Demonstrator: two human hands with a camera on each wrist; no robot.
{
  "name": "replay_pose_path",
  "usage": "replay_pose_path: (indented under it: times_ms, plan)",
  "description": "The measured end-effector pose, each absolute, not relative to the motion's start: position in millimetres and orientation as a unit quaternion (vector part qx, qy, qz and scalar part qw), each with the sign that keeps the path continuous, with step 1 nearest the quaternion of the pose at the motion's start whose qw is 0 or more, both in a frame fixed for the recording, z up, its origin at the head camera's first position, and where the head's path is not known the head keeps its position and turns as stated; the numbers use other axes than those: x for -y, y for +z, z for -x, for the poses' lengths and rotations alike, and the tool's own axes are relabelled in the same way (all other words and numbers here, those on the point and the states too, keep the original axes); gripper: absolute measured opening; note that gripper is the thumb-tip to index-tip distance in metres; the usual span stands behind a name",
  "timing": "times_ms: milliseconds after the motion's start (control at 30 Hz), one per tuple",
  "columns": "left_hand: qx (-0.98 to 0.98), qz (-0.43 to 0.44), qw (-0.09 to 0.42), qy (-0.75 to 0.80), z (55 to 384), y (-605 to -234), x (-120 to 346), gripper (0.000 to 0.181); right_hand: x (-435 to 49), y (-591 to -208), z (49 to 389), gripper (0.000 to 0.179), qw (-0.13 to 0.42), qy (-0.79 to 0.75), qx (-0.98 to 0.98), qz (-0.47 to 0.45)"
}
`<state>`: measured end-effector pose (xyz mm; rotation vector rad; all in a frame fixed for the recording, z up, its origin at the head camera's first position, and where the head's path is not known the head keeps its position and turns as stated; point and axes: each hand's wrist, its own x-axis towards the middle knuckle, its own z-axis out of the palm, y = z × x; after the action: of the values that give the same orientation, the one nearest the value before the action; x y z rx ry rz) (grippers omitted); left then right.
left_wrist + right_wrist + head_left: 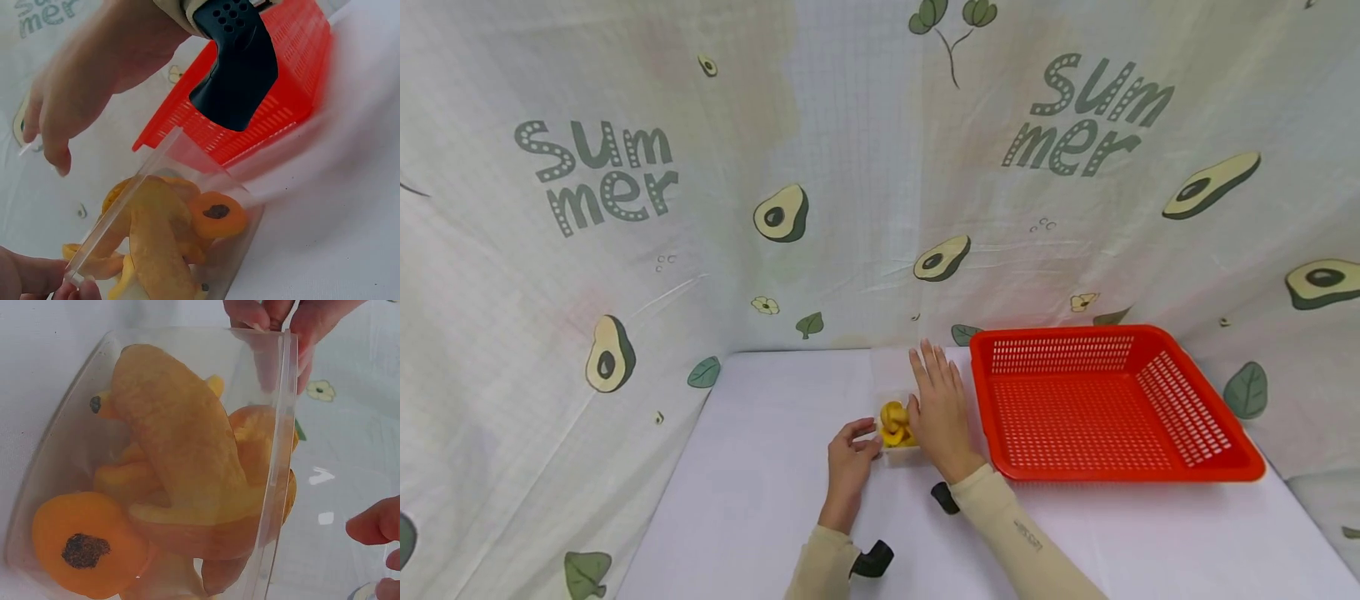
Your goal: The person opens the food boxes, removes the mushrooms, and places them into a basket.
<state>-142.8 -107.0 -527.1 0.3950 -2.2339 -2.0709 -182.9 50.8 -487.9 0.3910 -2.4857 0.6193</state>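
Observation:
A clear plastic container [901, 456] stands on the white table, filled with yellow-orange pieces [895, 423] rising to its rim. Through its wall in the right wrist view, one piece is long and curved, and a round orange one [90, 545] bears a dark, rough spot. My left hand [850, 462] pinches the container's rim at the left corner, thumb and fingers on either side. My right hand [942, 415] is over the right side, its fingers extended towards the back wall. Beyond the container, a faint transparent sheet [889, 367] shows beside the right fingers.
A red perforated plastic basket [1075, 408] sits to the right, close to my right forearm. Behind the table hangs a pale cloth [850, 125] printed with avocados and lettering. Black wrist mounts [872, 560] jut from both beige sleeves.

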Motion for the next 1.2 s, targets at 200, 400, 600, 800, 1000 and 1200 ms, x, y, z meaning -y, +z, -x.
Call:
replay_pose_path:
  times_ms: [200, 400, 600, 800, 1000, 1200]
  plan:
    - [0.694, -0.131, 0.022, -0.708, 143.6, -527.1, 107.3, 0.038, -50.9, -490.7, 190.0, 0.082, 0.228, 0.227, 0.935, -0.147]
    - [0.689, -0.145, 0.012, -0.71, 144.8, -528.3, 107.5, 0.037, -49.4, -491.9, 198.7, 0.084, 0.184, 0.235, 0.944, -0.137]
    - [0.686, -0.146, 0.011, -0.713, 144.4, -526.4, 107.1, 0.038, -49.1, -491.0, 205.8, 0.086, 0.161, 0.241, 0.948, -0.131]
    - [0.676, -0.146, 0.01, -0.723, 142.9, -525.2, 106.5, 0.037, -51.1, -493.4, 205.7, 0.088, 0.109, 0.268, 0.951, -0.113]
    - [0.661, -0.143, 0.012, -0.736, 143.0, -528.3, 106.4, 0.037, -55.3, -499.1, 195.8, 0.081, 0.079, 0.335, 0.934, -0.098]
    - [0.663, -0.139, 0.006, -0.735, 144.4, -529.5, 107.8, 0.038, -66.5, -505.2, 179.2, 0.064, 0.135, 0.362, 0.914, -0.125]
